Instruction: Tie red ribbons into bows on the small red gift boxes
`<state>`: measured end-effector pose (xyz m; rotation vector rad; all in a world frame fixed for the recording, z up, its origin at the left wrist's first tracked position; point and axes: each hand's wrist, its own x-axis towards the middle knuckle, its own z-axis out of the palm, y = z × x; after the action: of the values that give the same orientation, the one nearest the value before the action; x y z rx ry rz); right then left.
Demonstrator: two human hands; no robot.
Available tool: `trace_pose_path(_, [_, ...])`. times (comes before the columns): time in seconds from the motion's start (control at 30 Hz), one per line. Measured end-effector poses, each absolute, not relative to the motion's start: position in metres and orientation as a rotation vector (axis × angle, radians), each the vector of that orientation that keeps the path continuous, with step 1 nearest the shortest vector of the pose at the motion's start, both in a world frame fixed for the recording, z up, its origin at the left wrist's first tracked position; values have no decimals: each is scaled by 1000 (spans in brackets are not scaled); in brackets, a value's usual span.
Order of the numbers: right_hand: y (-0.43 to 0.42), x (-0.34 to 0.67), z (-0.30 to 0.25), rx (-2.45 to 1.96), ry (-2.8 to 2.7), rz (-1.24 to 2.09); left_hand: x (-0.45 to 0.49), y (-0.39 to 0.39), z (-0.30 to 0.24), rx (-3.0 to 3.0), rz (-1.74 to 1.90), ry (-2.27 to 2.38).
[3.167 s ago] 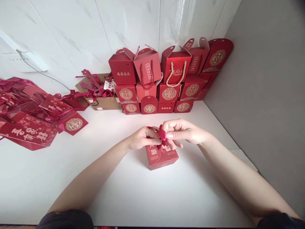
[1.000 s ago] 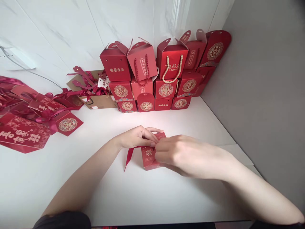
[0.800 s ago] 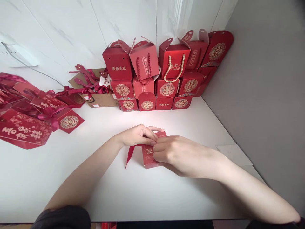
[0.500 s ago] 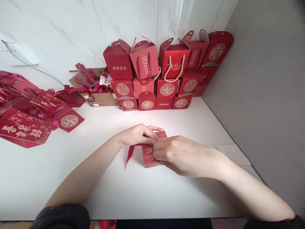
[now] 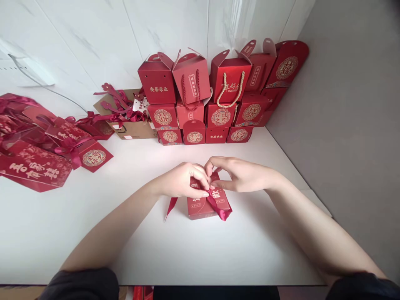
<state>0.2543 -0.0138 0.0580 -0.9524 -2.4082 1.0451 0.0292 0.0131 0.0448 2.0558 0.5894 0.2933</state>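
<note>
A small red gift box (image 5: 200, 211) with pale lettering lies on the white table under both hands. Across its top runs a dark pink ribbon (image 5: 220, 209); one end drapes over the box's right front, while another end sticks out at the left. My left hand (image 5: 187, 181) pinches the ribbon at the middle of the box, thumb against fingers. Just to the right, my right hand (image 5: 233, 174) has its fingers curled in close to the same spot, thumb and fingertips near the ribbon's crossing. Whether those fingertips grip the ribbon is partly hidden.
Red gift boxes (image 5: 196, 114) stand stacked against the tiled wall. A brown carton (image 5: 134, 130) holding ribbons is left of them. Several ribbon-tied boxes (image 5: 37, 164) lie at the far left. A grey partition (image 5: 331, 125) borders the table (image 5: 156, 250) on the right.
My right hand has moved up and back from the box's right front, uncovering the ribbon end there. The left hand stays at the middle of the box, pinching.
</note>
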Motion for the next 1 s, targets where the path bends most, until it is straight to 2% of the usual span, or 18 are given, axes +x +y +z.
trace_pose_path(0.1, [-13,255,57,-894,-2422,1105,30,0,56,2272,344,706])
trace_pose_path(0.2, [-15,258,60,-927,-2464,1030,30,-13,61,2556,461,810])
trace_pose_path(0.4, [-15,256,57,-890,-2467,891,26,-21,38,3021,865,855])
trace_pose_path(0.6, [-10,250,47,-904,-2418,740,22,-15,18,2909,1218,824])
trace_pose_path(1.0, [-14,235,39,-991,-2227,817,22,-14,16,2911,1265,835])
